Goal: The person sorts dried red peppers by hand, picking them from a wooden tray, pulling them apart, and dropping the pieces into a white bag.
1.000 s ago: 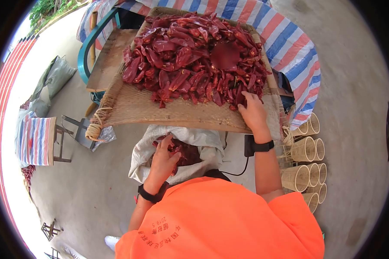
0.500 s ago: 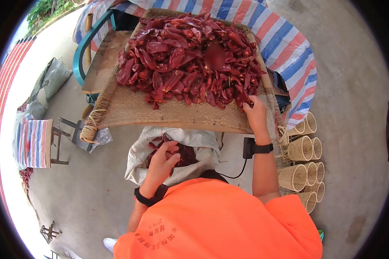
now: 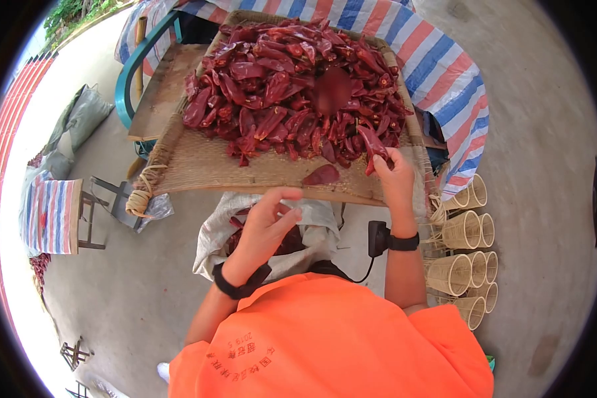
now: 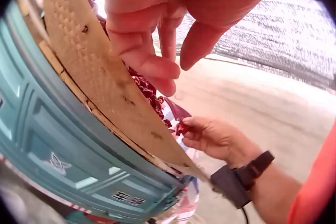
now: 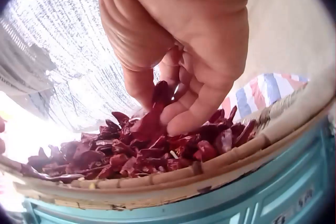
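Note:
Dried red peppers (image 3: pixel 272 86) lie heaped on a woven tray (image 3: pixel 259 174). At the tray's near right, my right hand (image 3: pixel 397 179) pinches one long red pepper (image 3: pixel 371 140) between thumb and fingers; the right wrist view shows this pepper (image 5: pixel 150 124) above the heap. My left hand (image 3: pixel 264 229) is raised over the white sack (image 3: pixel 212 239), its fingers loosely bent and holding nothing, as the left wrist view also shows of the hand (image 4: pixel 173 19). A single pepper (image 3: pixel 321 175) lies apart near the tray's front edge. Red peppers (image 3: pixel 288 244) show inside the sack.
Woven cone baskets (image 3: pixel 450 273) stand on the floor at the right. Striped sheeting (image 3: pixel 444 73) surrounds the tray's back and right. A teal chair arm (image 3: pixel 127 83) is at the left, with a stool (image 3: pixel 89 222) beyond. A cable hangs by my right wrist.
My left hand has risen from the sack opening towards the tray's edge. My right hand has taken hold of a pepper and drawn it nearer. One pepper now lies apart near the front edge.

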The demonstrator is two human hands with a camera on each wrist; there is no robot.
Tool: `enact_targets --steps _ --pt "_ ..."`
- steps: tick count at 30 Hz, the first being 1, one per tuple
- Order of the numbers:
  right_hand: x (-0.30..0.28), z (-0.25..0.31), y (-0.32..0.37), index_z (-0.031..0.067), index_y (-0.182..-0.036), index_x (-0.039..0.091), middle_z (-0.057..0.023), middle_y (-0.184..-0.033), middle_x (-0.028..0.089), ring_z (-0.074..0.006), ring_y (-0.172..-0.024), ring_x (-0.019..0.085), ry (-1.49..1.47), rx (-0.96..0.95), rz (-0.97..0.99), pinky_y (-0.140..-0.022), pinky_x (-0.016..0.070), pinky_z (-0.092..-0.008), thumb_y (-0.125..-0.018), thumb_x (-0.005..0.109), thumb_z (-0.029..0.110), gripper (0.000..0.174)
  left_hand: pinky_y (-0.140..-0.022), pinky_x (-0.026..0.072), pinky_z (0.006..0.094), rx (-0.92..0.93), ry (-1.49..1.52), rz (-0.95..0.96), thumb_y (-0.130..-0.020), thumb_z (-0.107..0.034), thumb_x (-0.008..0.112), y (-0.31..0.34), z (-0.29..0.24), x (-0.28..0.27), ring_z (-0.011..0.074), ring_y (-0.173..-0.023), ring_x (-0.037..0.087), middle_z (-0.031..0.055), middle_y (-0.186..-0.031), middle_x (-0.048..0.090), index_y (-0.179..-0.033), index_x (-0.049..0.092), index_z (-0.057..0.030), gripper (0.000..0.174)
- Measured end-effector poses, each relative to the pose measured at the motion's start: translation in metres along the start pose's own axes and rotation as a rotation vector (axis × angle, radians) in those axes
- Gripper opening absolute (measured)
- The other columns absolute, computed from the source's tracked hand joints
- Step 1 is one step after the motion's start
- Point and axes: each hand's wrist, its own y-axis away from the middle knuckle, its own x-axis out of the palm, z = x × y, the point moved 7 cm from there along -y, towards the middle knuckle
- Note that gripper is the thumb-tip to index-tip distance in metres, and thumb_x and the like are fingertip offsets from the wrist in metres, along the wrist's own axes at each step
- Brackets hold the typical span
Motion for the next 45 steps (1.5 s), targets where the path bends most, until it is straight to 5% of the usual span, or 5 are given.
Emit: enact_targets --steps 13,19,28,43,45 --pt "0.023 0.008 0.019 0.0 -0.104 0.065 0.0015 -0.089 0.062 -0.0062 -0.078 0.055 -0.094 -0.081 0.146 -0.073 0.0442 -0.022 -0.088 0.064 0.008 0.018 -0.081 0.0388 0.0378 0.496 -1.212 -0.241 -0.075 -0.02 0.073 -0.074 -0.013 0.051 0.0247 -0.096 0.054 0.0013 -0.099 0.066 -0.102 0.067 -0.0128 0.029" --pt "0.019 0.004 0.029 0.0008 -0.106 0.065 0.0015 -0.091 0.062 -0.0049 -0.081 0.054 -0.153 0.05 0.196 -0.074 0.0433 -0.0201 -0.089 0.065 0.008 0.019 -0.08 0.0436 0.0383 0.466 -1.06 -0.284 -0.073 -0.01 0.074 -0.079 -0.011 0.043 0.0248 -0.092 0.057 0.0084 -0.094 0.065 -0.102 0.066 -0.0099 0.031" --pt "0.034 0.053 0.041 -0.0006 -0.114 0.059 -0.0025 -0.1 0.065 -0.0077 -0.088 0.06 -0.514 0.022 0.266 -0.081 0.0484 -0.0231 -0.09 0.064 0.003 0.024 -0.077 0.0474 0.0254 0.197 0.514 0.061 -0.091 0.003 0.061 -0.041 -0.022 0.02 0.0114 -0.086 0.058 0.0032 -0.095 0.062 -0.096 0.059 -0.0057 0.01" --pt "0.079 0.085 0.109 -0.0025 -0.114 0.058 -0.0057 -0.108 0.062 -0.012 -0.097 0.059 -0.569 -0.015 0.36 -0.087 0.0471 -0.0262 -0.088 0.063 -0.004 0.026 -0.078 0.0457 0.0212 0.338 -0.485 -0.171 -0.092 -0.001 0.061 0.037 0.006 -0.047 0.0067 -0.091 0.055 0.0019 -0.103 0.062 -0.115 0.059 -0.0048 0.023" --pt "0.086 0.082 0.119 -0.0022 -0.112 0.059 -0.0058 -0.108 0.062 -0.0126 -0.098 0.06 -0.515 -0.007 0.361 -0.086 0.0471 -0.026 -0.088 0.062 -0.004 0.024 -0.08 0.0462 0.0236 0.125 -0.033 -0.108 -0.091 -0.006 0.064 0.039 0.018 -0.05 0.0085 -0.09 0.055 0.0019 -0.103 0.062 -0.118 0.059 -0.0041 0.028"
